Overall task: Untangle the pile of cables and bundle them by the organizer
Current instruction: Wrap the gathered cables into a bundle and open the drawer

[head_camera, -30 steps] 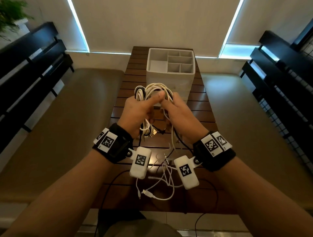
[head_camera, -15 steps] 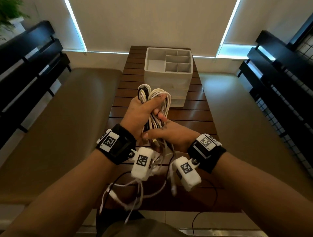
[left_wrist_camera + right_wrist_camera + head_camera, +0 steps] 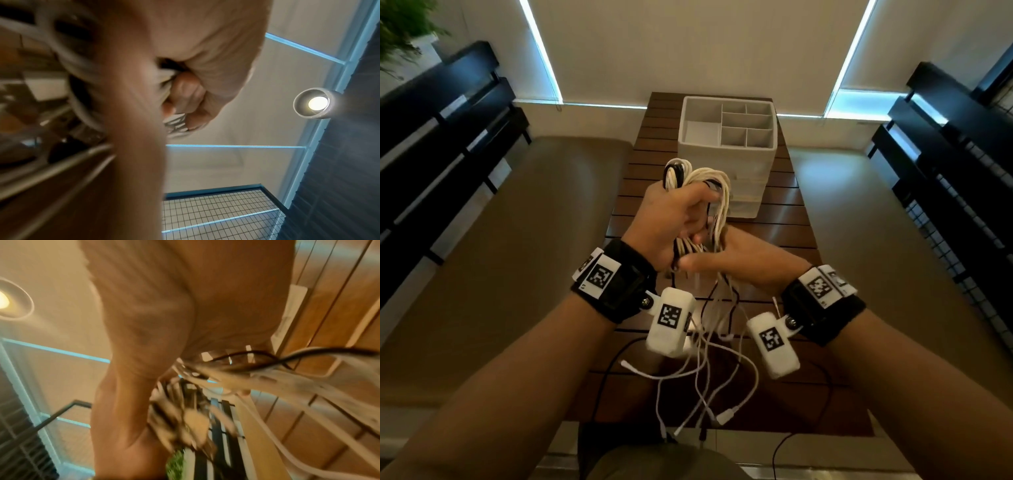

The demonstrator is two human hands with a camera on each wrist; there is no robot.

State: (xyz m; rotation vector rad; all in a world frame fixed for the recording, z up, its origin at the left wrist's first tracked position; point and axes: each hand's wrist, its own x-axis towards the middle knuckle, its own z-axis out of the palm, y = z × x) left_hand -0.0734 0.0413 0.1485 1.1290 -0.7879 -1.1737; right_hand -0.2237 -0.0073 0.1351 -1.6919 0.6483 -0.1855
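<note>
Both hands grip the looped bundle of white and black cables, left hand clenched round its upper loops, right hand pinching lower strands, its long axis pointing toward the white compartmented plastic organizer straight ahead at the worktop's far edge.

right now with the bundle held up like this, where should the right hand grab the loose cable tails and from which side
Judging from the head view, just under the left hand, where the cable tails leave the cable bundle still bunched. Come from the right, fingers wrapping around them. Lower down they fan apart toward the table.
</note>
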